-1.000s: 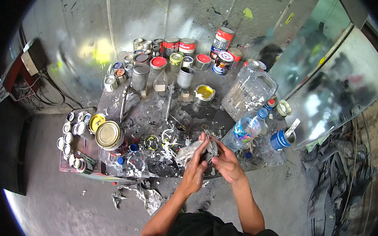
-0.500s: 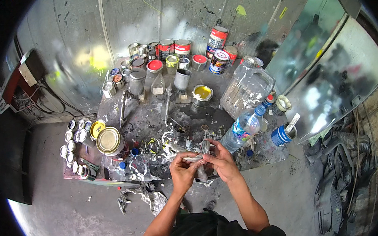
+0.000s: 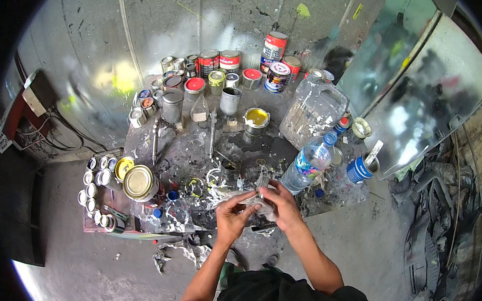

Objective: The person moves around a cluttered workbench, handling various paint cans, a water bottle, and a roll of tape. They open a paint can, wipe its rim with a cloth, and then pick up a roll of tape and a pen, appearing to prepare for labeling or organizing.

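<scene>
My left hand (image 3: pixel 235 214) and my right hand (image 3: pixel 282 204) meet over the front edge of the messy worktable. Between them is a crumpled whitish rag (image 3: pixel 265 209), which hangs below the fingers. The left fingers are closed on the rag's near side. My right hand pinches a small grey piece (image 3: pixel 263 182) against the rag; fingers partly hide it, and its kind is unclear. Just beyond stands a small dark pot (image 3: pixel 230 171) with a thin stick. A clear water bottle (image 3: pixel 307 167) with a blue cap stands right of my right hand.
A can of yellow paint (image 3: pixel 258 117) stands mid-table, before rows of cans (image 3: pixel 209 62). At right are a large clear jug (image 3: pixel 311 113) and a blue can (image 3: pixel 359 171) with a stirrer. A gold-lidded can (image 3: pixel 138 182) and several small pots (image 3: pixel 91 190) stand left.
The whitish rag has spread out between my hands and now shows below the right fingers. The grey piece, upright and ribbed before, is now more covered by fingers and rag.
</scene>
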`<state>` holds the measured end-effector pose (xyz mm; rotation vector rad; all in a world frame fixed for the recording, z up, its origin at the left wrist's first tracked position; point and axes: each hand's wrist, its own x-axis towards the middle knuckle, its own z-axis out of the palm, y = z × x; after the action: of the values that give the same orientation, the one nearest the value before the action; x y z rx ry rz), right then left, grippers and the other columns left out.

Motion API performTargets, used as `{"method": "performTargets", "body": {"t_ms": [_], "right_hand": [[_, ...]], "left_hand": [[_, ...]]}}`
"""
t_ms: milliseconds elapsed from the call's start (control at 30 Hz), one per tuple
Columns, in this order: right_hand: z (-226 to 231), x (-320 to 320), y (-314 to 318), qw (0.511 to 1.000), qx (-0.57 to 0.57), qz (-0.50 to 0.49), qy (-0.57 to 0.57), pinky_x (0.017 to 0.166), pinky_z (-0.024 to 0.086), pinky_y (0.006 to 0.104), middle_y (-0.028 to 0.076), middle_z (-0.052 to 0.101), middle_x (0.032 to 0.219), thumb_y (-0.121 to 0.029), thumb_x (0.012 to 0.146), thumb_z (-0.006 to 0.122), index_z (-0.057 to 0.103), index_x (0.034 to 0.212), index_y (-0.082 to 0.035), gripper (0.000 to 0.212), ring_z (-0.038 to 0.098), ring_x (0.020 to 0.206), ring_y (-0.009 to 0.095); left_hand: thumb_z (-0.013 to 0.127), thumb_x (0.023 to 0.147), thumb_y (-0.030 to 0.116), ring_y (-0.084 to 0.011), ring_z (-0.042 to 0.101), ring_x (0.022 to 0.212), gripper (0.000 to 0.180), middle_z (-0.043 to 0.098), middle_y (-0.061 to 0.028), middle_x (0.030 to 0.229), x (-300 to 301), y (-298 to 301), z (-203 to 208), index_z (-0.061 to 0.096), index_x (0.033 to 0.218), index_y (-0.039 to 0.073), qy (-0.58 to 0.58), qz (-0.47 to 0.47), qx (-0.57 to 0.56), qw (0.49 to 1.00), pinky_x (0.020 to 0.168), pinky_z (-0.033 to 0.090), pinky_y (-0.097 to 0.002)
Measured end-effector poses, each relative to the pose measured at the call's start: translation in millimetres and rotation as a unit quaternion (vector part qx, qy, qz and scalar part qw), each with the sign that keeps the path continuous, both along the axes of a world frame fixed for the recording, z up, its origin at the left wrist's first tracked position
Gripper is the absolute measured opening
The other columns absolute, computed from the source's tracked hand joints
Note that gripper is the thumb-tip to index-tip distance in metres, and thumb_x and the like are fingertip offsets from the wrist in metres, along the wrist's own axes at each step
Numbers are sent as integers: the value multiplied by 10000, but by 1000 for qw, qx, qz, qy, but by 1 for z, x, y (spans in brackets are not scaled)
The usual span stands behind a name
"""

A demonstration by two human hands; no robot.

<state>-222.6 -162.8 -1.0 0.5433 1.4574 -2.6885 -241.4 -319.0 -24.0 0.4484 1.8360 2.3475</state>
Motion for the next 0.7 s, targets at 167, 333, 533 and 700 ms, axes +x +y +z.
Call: {"method": "performTargets", "body": {"t_ms": [167, 333, 533, 700], "right_hand": [[11, 7, -7, 991, 116, -12, 60, 905, 481, 305, 105, 539, 1206, -73, 812, 746, 447, 1317, -2, 591, 566, 1056, 167], [8, 12, 5, 964, 210, 31, 162, 876, 518, 288, 89, 549, 1206, -55, 766, 788, 407, 1379, -23, 723, 574, 1065, 168], [28, 20, 17, 935, 308, 91, 147, 843, 559, 338, 65, 500, 1268, 42, 669, 808, 439, 1379, -81, 810, 547, 1122, 197], [48, 22, 15, 863, 465, 97, 171, 869, 547, 348, 93, 482, 1282, 33, 626, 802, 489, 1351, -106, 802, 533, 1161, 238]], "left_hand": [[731, 801, -25, -82, 630, 807, 297, 686, -47, 917, 1, 5, 9, 659, 1087, 7, -58, -2, 63, 996, 694, 508, -232], [721, 811, -18, -78, 615, 777, 256, 676, -39, 893, 9, 12, 10, 650, 1055, 14, -93, 23, 109, 989, 682, 498, -231], [721, 795, -29, -94, 619, 760, 204, 670, -46, 874, 13, 10, 24, 638, 978, 4, -115, 16, 114, 987, 683, 500, -243], [723, 803, -10, -82, 614, 730, 159, 675, -46, 840, 6, 7, 25, 631, 930, 17, -142, 11, 112, 984, 678, 495, -239]]}}
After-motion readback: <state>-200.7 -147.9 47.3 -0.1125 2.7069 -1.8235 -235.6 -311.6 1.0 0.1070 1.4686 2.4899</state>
